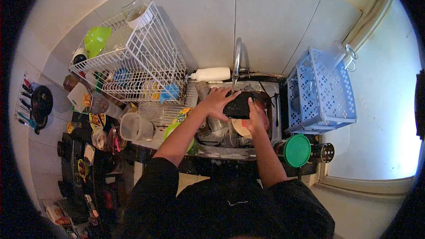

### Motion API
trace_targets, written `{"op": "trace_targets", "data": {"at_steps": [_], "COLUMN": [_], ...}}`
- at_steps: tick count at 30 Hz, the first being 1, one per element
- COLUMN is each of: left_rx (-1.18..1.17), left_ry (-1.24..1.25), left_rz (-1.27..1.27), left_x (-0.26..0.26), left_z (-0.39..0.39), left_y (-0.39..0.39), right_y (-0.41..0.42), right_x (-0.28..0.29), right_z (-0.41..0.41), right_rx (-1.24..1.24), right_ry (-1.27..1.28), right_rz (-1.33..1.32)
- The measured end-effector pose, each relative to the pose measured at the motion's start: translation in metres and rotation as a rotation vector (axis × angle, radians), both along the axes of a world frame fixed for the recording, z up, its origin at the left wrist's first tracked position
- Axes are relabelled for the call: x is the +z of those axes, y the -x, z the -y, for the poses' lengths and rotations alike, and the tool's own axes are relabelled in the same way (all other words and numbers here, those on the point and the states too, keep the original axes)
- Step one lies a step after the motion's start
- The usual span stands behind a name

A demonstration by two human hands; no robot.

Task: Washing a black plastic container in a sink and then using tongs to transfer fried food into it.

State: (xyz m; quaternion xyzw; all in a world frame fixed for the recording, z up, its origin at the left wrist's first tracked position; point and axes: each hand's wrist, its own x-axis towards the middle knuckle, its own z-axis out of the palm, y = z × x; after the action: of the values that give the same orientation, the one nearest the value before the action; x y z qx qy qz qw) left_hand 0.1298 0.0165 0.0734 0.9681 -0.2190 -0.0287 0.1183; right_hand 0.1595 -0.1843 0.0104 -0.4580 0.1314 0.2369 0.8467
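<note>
Both hands hold a black rectangular container point(237, 108) over the sink, just below the spout of the metal faucet point(237, 56). My left hand point(217, 103) grips its left side with the fingers spread. On the right side, my right hand point(255, 115) has its thumb along the edge. Beneath lie dirty dishes, among them a pale plate point(239, 128), a reddish dish point(264, 119) partly behind my right hand, and clear glassware point(217, 127). A light-green bowl point(170, 130) sits by my left forearm, partly covered by it.
To the left stands a white wire dish rack point(146, 53) with bowls and glasses. A clear plastic tub point(131, 126) rests on the drainboard. A white squeeze bottle point(212, 74) lies behind the sink. At right are a blue plastic basket point(318, 106) and a green-lidded container point(297, 150).
</note>
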Motion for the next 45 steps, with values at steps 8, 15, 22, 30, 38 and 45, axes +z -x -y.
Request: {"op": "trace_targets", "data": {"at_steps": [8, 15, 22, 30, 38, 45], "left_rx": [0.229, 0.770, 0.833, 0.959, 0.958, 0.518], "left_ry": [0.134, 1.570, 2.428, 1.590, 0.677, -0.116], "left_rz": [-0.064, -0.621, -0.666, -0.188, 0.116, 0.380], "left_x": [-0.018, -0.087, -0.102, -0.111, -0.082, -0.089], "left_z": [-0.013, 0.019, 0.043, 0.048, 0.037, 0.066], "left_y": [0.025, 0.025, 0.020, 0.001, -0.037, -0.017], "right_y": [-0.018, -0.026, -0.033, -0.015, -0.007, -0.008], "right_x": [0.027, -0.029, -0.070, -0.094, -0.103, -0.074], "right_z": [-0.020, -0.045, 0.004, 0.022, 0.034, 0.007], "right_rx": [0.169, -0.068, 0.412, 0.136, 0.200, 0.278], "right_ry": [-0.248, 1.123, 0.778, 0.961, 0.888, 0.513], "right_rz": [-0.104, 1.108, 0.713, 0.894, 0.690, 0.602]}}
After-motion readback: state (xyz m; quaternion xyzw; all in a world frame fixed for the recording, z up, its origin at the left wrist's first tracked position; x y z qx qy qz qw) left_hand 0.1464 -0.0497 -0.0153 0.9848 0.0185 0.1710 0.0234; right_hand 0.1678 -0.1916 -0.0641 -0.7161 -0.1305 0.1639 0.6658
